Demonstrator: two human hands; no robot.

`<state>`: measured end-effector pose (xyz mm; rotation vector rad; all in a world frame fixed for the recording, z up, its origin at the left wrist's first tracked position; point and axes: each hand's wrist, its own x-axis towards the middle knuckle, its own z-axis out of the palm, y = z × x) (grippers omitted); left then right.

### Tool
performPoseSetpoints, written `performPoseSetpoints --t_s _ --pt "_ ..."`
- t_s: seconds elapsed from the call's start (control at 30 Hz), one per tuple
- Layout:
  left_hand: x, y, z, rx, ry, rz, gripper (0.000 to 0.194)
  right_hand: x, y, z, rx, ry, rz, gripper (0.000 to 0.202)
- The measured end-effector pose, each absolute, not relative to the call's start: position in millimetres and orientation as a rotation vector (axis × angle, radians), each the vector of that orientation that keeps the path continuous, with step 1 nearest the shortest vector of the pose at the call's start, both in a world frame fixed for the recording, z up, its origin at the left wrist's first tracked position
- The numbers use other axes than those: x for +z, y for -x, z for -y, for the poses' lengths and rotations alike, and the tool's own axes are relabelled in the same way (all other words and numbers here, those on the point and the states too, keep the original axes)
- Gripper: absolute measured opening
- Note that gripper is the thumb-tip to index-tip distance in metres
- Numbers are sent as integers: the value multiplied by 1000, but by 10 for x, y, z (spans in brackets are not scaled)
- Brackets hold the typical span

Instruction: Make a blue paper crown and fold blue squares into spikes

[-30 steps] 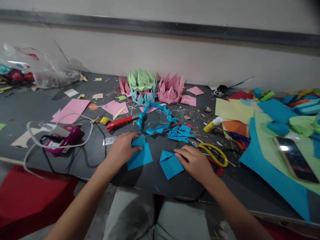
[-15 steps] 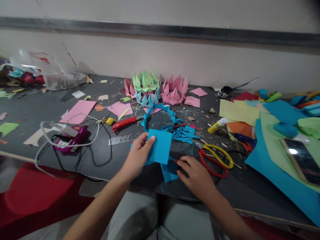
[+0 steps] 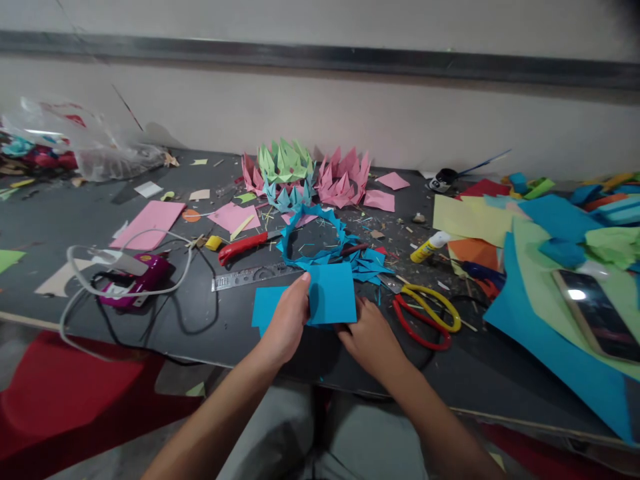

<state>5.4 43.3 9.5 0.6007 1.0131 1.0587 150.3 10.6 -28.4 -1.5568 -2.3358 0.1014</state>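
Observation:
A flat blue paper piece (image 3: 333, 293) is pinched in my left hand (image 3: 287, 320), its thumb on top at the paper's left side. My right hand (image 3: 370, 340) is at the lower right corner of this paper, fingers bent and partly hidden beneath it; what they hold is not visible. More blue paper (image 3: 267, 307) lies on the table behind my left hand. Just beyond stands a ring of folded blue paper (image 3: 285, 243), with loose folded blue pieces (image 3: 373, 265) at its right.
A clear ruler (image 3: 245, 279), a red cutter (image 3: 243, 248) and a purple device with cables (image 3: 137, 287) are on the left. Scissors (image 3: 425, 335), a glue stick (image 3: 429, 247), paper sheets and a phone (image 3: 597, 317) are right. Folded pink (image 3: 343, 183) and green crowns stand behind.
The blue paper in my left hand now shows a wider face. My right hand has moved left and up to its edge, and the lower blue sheet is mostly covered. The view has shifted slightly.

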Motion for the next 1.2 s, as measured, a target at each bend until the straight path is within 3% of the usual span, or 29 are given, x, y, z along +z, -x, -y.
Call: performPoseSetpoints --t_s 0.37,0.57,0.97,1.2 --pt "61 -72 -360 918 -874 -963 35 -157 -1797 10 538 1545 1784 21" --pt "-27 -190 -215 756 -1226 -1049 22 -135 -1961 197 455 1650 1746 24" --pt "-136 -208 -177 714 -1518 -1099 24 -154 -2275 398 325 1801 1646 25" --pt "-139 -191 -139 739 -1592 -1106 23 68 -2008 425 483 1596 1598 19"
